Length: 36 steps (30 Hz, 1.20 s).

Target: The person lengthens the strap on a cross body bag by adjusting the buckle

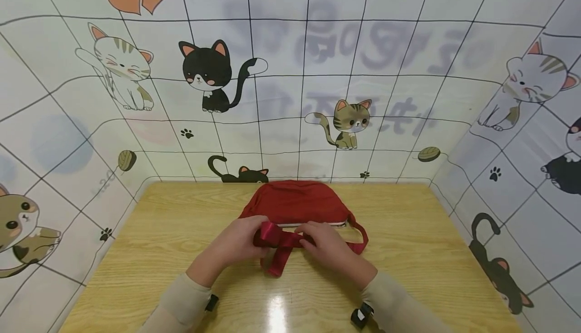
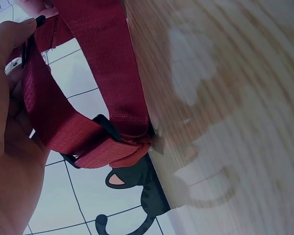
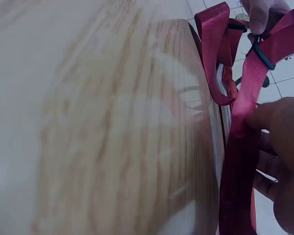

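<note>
A red waist bag [image 1: 297, 202] lies on the table with its zip edge facing me. In front of it, its dark red webbing strap [image 1: 282, 260] is looped, with a tail hanging toward me. My left hand [image 1: 240, 239] pinches the strap at a black strap slider [image 3: 262, 55], thumb on top in the left wrist view. A second black slider [image 2: 107, 127] sits lower on the loop. To the right, my right hand [image 1: 329, 247] holds the strap between thumb and fingers. The strap's right end [image 1: 360, 232] curves back to the bag's side.
The wooden table [image 1: 181, 207] extends around the bag. A white grid sheet [image 1: 281, 136] printed with cats stands behind the bag and along both sides. Small black devices [image 1: 361, 316] are worn at both wrists.
</note>
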Available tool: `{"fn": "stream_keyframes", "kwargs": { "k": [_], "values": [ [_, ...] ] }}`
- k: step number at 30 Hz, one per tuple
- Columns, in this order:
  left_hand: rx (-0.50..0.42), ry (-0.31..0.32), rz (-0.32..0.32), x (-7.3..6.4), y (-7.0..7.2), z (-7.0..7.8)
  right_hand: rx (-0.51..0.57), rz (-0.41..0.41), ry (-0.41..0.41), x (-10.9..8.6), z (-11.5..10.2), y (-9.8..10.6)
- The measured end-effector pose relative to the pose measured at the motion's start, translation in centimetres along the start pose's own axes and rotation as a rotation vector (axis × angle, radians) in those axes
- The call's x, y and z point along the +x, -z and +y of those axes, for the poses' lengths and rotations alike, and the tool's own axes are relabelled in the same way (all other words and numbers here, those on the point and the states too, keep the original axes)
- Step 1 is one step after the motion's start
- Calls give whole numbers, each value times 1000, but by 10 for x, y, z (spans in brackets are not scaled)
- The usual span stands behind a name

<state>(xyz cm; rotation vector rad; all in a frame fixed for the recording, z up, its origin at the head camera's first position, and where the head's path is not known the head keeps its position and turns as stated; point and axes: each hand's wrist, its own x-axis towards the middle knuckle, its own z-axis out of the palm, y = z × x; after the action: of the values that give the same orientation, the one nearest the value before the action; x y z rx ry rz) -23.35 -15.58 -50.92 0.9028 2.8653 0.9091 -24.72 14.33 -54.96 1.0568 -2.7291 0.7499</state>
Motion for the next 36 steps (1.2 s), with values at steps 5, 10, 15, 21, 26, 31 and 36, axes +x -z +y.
{"fn": "stream_keyframes", "kwargs": {
  "k": [5,10,15,21,26,31,36],
  "values": [
    [-8,6,-4,1,-1,-2,-9,50,6,-3,4,1],
    [25,-31,7,1,-1,-1,-68,41,-8,-11,14,6],
    [32,-37,17,1,0,-1,-131,33,-33,-20,27,13],
    [21,-38,24,0,2,-2,-153,6,-158,-25,28,23],
    [38,-52,25,0,3,-1,-89,-40,-233,-20,19,23],
    [46,-57,31,1,2,0,37,-33,-135,-7,4,15],
    [38,-52,27,2,2,1,137,-31,-90,8,-6,4]
  ]
}}
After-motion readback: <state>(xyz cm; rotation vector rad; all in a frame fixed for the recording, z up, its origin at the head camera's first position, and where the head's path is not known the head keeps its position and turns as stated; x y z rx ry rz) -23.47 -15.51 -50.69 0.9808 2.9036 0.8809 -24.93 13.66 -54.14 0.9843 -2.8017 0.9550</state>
